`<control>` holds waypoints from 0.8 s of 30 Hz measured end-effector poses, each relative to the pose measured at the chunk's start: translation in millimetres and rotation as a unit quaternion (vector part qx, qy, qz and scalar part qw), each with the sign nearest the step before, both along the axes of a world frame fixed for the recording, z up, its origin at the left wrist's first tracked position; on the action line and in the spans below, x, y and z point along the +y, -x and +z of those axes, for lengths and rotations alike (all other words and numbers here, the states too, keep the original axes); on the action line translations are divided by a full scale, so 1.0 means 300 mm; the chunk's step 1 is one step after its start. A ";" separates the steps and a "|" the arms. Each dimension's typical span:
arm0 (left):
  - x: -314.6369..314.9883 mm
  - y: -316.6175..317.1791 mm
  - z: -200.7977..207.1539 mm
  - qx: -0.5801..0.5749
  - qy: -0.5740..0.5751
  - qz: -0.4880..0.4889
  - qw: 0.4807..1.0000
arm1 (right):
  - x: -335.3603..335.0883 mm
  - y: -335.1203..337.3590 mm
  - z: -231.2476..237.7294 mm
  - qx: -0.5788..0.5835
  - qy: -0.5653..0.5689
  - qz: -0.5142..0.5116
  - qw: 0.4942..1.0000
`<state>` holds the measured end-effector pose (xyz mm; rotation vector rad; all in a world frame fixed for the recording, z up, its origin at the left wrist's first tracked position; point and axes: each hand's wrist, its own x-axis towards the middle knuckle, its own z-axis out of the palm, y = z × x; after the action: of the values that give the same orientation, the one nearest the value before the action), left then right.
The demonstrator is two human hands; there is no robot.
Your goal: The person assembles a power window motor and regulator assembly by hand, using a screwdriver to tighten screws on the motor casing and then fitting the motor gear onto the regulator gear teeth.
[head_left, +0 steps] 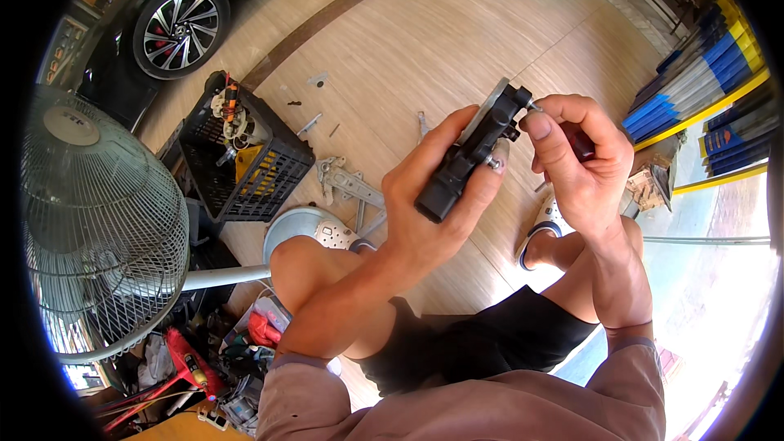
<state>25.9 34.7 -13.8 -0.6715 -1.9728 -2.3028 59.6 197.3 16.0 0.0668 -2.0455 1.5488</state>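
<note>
My left hand (441, 188) is closed round a black plastic-and-metal mechanism (469, 155), holding it tilted above my knees. A silvery metal plate runs along its upper left edge. One small metal screw (493, 162) sticks out of its right side, close to my left thumb. At its upper end, my right hand (584, 151) pinches another small screw (535, 105) between thumb and forefinger. A dark red handle (582, 145), perhaps a screwdriver's, is tucked in the curled fingers of that hand, mostly hidden.
A black plastic crate (282, 175) with parts stands left, beside loose metal brackets (347, 184) on the floor. A large fan (106, 220) is at far left, a black car (175, 28) behind. Tools clutter the lower left; a shelf of blue-yellow packages (702, 73) stands right.
</note>
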 end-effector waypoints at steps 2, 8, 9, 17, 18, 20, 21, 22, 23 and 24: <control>0.002 -0.001 -0.001 0.003 -0.004 -0.001 1.000 | -0.001 0.001 -0.001 -0.002 0.004 0.006 1.000; -0.002 -0.003 -0.003 -0.009 0.006 -0.004 1.000 | -0.007 0.006 0.010 -0.007 0.016 0.009 1.000; -0.002 -0.002 -0.004 -0.009 0.008 -0.005 1.000 | -0.006 0.007 0.012 -0.010 0.015 0.012 1.000; -0.001 0.000 0.000 -0.013 0.009 -0.011 1.000 | -0.003 0.007 0.002 0.015 -0.003 0.004 1.000; 0.000 0.001 0.000 -0.020 0.010 -0.013 1.000 | -0.002 0.007 0.000 0.011 -0.009 -0.005 1.000; -0.002 0.000 0.007 -0.025 0.013 -0.014 0.999 | -0.004 0.006 -0.002 0.010 -0.014 -0.014 1.000; -0.003 0.000 0.011 -0.039 0.013 -0.023 0.999 | -0.007 0.007 -0.003 0.023 -0.031 -0.031 0.999; -0.002 0.000 0.015 -0.054 0.013 -0.032 0.998 | -0.009 0.008 -0.004 0.036 -0.047 -0.049 0.997; 0.000 -0.001 0.019 -0.054 0.012 -0.032 0.998 | -0.010 0.009 -0.005 0.036 -0.048 -0.048 0.997; 0.002 -0.002 0.023 -0.066 0.015 -0.034 0.997 | -0.011 0.009 -0.006 0.045 -0.059 -0.057 0.996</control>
<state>26.6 35.3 -6.8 -0.6132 -2.0738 -2.4210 56.9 194.0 14.1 0.0616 -2.0324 1.3304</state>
